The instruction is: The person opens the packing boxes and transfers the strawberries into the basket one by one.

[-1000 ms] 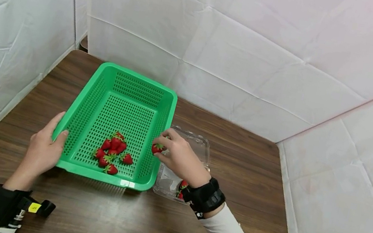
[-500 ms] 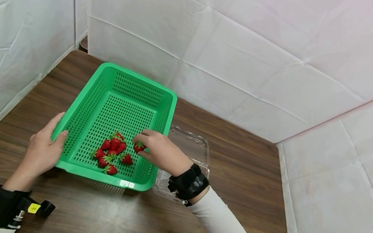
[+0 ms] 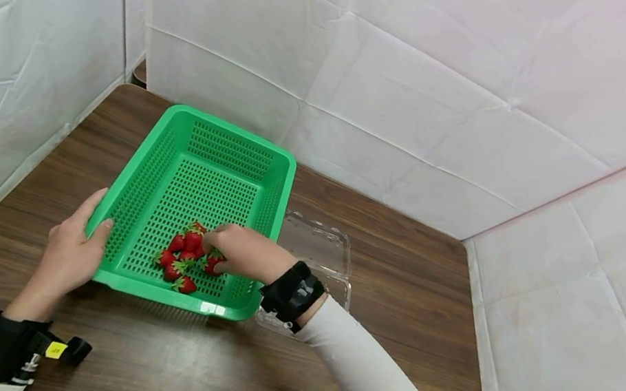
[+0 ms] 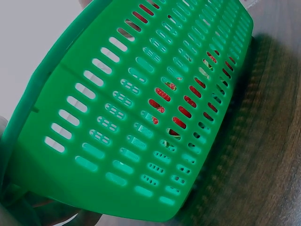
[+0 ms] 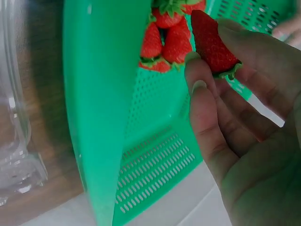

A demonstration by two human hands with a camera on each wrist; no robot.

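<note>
A green slotted basket [image 3: 162, 162] sits on the brown table and holds several red strawberries [image 3: 183, 255] near its front. My right hand [image 3: 227, 252] reaches over the basket's right wall and pinches one strawberry [image 5: 211, 44] between thumb and fingertips, low over the pile [image 5: 165, 40]. My left hand [image 3: 71, 247] grips the basket's front left rim with the thumb on top. In the left wrist view the basket wall [image 4: 117, 122] fills the frame, with red fruit showing through its slots.
A clear plastic clamshell box [image 3: 318, 252] lies open just right of the basket, seen blurred as the clamshell [image 5: 14, 141] in the right wrist view. White padded walls [image 3: 433, 84] close in the table at back, left and right. Bare brown tabletop [image 3: 194, 370] lies in front.
My right hand has carried a strawberry leftward from above the clamshell, over the basket's right wall, down to the pile. The left hand and basket have stayed put.
</note>
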